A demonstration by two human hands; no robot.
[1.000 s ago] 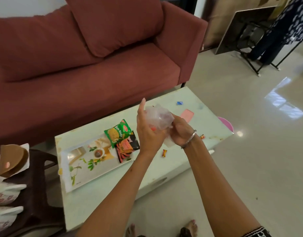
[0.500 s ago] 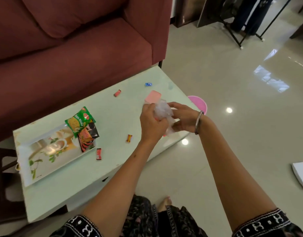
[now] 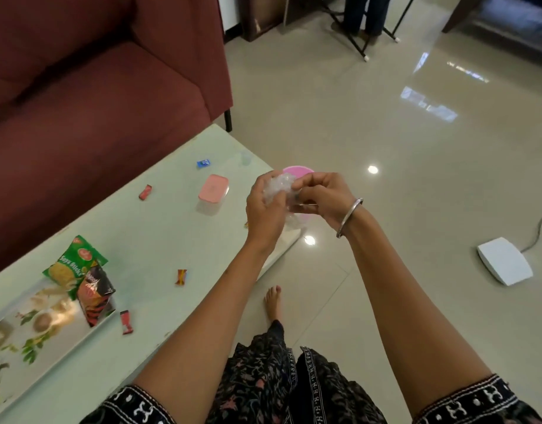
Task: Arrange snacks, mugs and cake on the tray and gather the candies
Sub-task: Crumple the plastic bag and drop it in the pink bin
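My left hand (image 3: 265, 214) and my right hand (image 3: 323, 197) both grip a crumpled clear plastic bag (image 3: 277, 188) above the right end of the pale green table (image 3: 159, 240). A leaf-patterned tray (image 3: 34, 328) lies at the table's left with a green snack packet (image 3: 72, 264) and a black-and-orange snack packet (image 3: 95, 296) on its right end. Loose candies lie on the table: a red one (image 3: 145, 192), a blue one (image 3: 203, 163), an orange one (image 3: 181, 276) and a red-black one (image 3: 126, 322). A small box with a pink lid (image 3: 213, 188) stands near the bag.
A maroon sofa (image 3: 95, 87) runs behind the table. A pink round object (image 3: 297, 171) sits on the floor past the table's right end, partly behind my hands. A white device with a cable (image 3: 503, 260) lies on the tiled floor. A metal stand (image 3: 358, 41) is far back.
The camera has tilted down and to the right, so the tray slid toward the left edge. My hands keep crumpling the plastic bag, now lower and nearer the table's right end.
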